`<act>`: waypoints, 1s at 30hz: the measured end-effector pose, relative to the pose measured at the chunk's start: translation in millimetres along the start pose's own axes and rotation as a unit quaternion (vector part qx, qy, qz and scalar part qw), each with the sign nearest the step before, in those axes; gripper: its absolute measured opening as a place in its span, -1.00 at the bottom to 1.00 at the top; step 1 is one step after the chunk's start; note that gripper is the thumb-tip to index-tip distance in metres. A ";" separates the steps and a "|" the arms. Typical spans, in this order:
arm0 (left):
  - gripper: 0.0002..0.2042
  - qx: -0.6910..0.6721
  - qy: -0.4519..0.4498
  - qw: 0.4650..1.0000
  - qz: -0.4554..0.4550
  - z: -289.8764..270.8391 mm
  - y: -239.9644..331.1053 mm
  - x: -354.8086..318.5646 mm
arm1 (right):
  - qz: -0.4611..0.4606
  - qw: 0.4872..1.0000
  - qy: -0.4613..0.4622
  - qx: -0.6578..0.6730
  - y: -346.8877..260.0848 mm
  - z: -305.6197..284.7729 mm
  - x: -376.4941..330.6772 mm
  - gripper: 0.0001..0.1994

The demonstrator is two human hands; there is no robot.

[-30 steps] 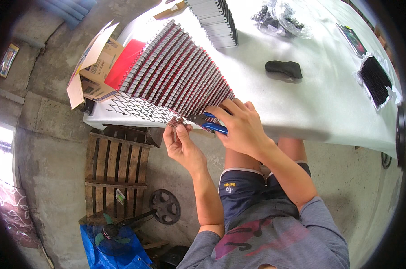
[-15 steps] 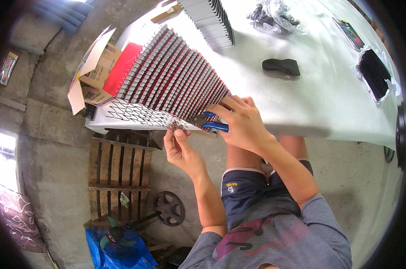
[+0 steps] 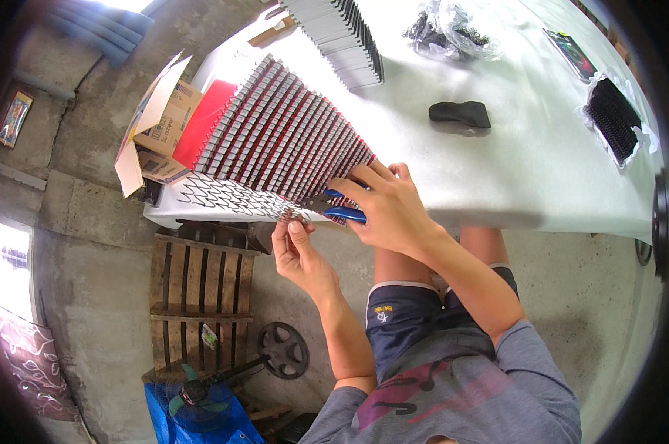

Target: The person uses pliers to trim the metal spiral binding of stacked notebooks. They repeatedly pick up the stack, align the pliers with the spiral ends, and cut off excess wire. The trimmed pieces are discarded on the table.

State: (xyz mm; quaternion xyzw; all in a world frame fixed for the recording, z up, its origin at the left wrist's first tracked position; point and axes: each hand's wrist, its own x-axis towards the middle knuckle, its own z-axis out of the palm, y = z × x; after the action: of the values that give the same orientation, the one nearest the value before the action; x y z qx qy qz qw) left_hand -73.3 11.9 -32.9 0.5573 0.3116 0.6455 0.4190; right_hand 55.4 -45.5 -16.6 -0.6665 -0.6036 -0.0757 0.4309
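My right hand (image 3: 386,196) is wrapped round blue-handled pliers (image 3: 347,213), whose dark jaws point left at the near edge of a panel. The panel (image 3: 275,133) is red, covered with close rows of small grey, clip-like pieces, with a bare red strip (image 3: 207,122) at its left. Thin curved wire hooks (image 3: 227,198) stick out along its near side. My left hand (image 3: 305,255) is closed in a pinch, thumb against fingers, on small wire pieces (image 3: 290,216) just beside the plier jaws. Whether those pieces are joined to the panel I cannot tell.
An opened cardboard box (image 3: 168,118) stands left of the panel. Behind it is a row of grey plates (image 3: 338,44). On the white-covered table (image 3: 512,170) lie a black pad-like object (image 3: 460,113), plastic-wrapped black parts (image 3: 453,33) and a black mesh piece (image 3: 614,118). A fan (image 3: 194,392) stands below left.
My right hand and the pliers have moved slightly left, bringing the jaws closer to the left fingertips. My left hand keeps its pinch in nearly the same place.
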 end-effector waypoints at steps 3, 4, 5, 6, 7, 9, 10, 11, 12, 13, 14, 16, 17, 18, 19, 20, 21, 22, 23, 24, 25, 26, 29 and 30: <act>-0.76 0.008 -0.003 1.000 -0.002 0.4 2.4 -0.7 | -0.006 1.000 -0.007 0.002 1.1 0.6 0.6 -0.55; -0.75 0.013 -0.002 1.000 0.001 0.3 1.9 -0.7 | -0.005 1.000 -0.008 0.002 1.5 0.6 0.5 -0.56; -0.75 0.018 -0.001 1.000 0.004 0.1 0.9 -0.7 | -0.003 1.000 -0.010 0.001 1.9 0.7 0.3 -0.57; -0.75 0.023 0.000 1.000 0.007 0.1 0.4 -0.7 | -0.004 1.000 -0.010 0.000 2.7 1.6 0.0 -0.59; -0.75 0.039 0.001 0.999 0.014 0.8 1.1 -0.8 | -0.005 1.000 -0.011 -0.001 3.8 2.5 -0.3 -0.60; -0.74 0.070 0.005 0.997 0.030 2.4 2.7 -1.2 | -0.007 1.000 -0.011 -0.006 3.9 1.8 0.2 -0.62; -0.75 0.093 0.015 0.994 0.049 2.5 2.4 -2.1 | -0.010 1.000 -0.010 -0.009 2.7 0.4 1.0 -0.64; -0.77 0.115 0.025 0.991 0.067 2.7 1.6 -3.4 | -0.012 1.000 -0.010 -0.011 1.4 -1.2 1.8 -0.65; -0.78 0.138 0.035 0.986 0.086 2.2 0.8 -4.1 | -0.015 1.000 -0.012 -0.014 0.2 -3.4 2.3 -0.65; -0.78 0.173 0.037 0.978 0.113 0.8 -0.7 -4.3 | -0.017 1.000 -0.013 -0.017 -0.9 -6.4 2.5 -0.65; -0.77 0.207 0.039 0.968 0.139 -1.4 -2.9 -4.6 | -0.019 1.000 -0.014 -0.020 -1.4 -7.8 2.5 -0.65; -0.77 0.270 0.040 0.943 0.193 -3.6 -4.5 -5.9 | -0.026 0.999 -0.006 -0.018 -0.4 -7.8 3.0 -0.66; -0.79 0.298 0.040 0.928 0.220 -4.0 -4.9 -7.0 | -0.029 0.999 -0.002 -0.017 0.2 -7.8 3.0 -0.66; -0.80 0.325 0.039 0.912 0.247 -3.7 -5.2 -7.8 | -0.027 0.999 -0.001 -0.021 0.4 -7.7 2.9 -0.67; -0.81 0.330 0.045 0.906 0.261 -2.9 -5.2 -8.0 | -0.027 0.999 0.000 -0.025 -0.1 -7.4 3.2 -0.67; -0.82 0.335 0.051 0.900 0.275 -1.8 -5.3 -8.0 | -0.026 0.999 0.002 -0.029 -0.2 -7.0 3.3 -0.68; -0.83 0.340 0.057 0.893 0.289 -0.9 -5.4 -7.9 | -0.033 0.999 0.011 -0.030 0.7 -5.8 3.1 -0.68; -0.83 0.343 0.059 0.888 0.301 -0.6 -4.6 -7.4 | -0.040 0.999 0.020 -0.032 2.0 -3.8 2.8 -0.69; -0.84 0.345 0.061 0.883 0.313 -0.3 -3.6 -6.8 | -0.047 0.998 0.029 -0.033 3.0 -2.1 2.7 -0.70; -0.84 0.348 0.064 0.877 0.325 0.1 -2.5 -6.3 | -0.047 0.998 0.029 -0.032 3.3 -1.0 2.8 -0.70; -0.84 0.352 0.062 0.877 0.321 0.4 -1.2 -6.7 | -0.047 0.998 0.029 -0.032 3.8 -0.1 2.5 -0.71; -0.84 0.355 0.061 0.878 0.316 0.2 0.9 -7.8 | -0.047 0.998 0.029 -0.032 4.1 0.3 2.5 -0.71; -0.84 0.334 0.076 0.906 0.248 0.8 5.7 -10.7 | -0.075 0.994 0.055 -0.057 5.4 0.2 3.4 -0.72; -0.84 0.322 0.084 0.918 0.215 1.3 7.4 -11.2 | -0.076 0.993 0.060 -0.062 5.6 0.7 3.4 -0.72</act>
State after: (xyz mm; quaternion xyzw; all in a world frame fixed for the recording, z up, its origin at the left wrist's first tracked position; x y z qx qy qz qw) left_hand -73.2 -1.5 -31.3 0.6595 0.4090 0.6294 0.0402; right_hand 60.9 -41.9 -17.6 -0.6382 -0.6201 -0.1849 0.4172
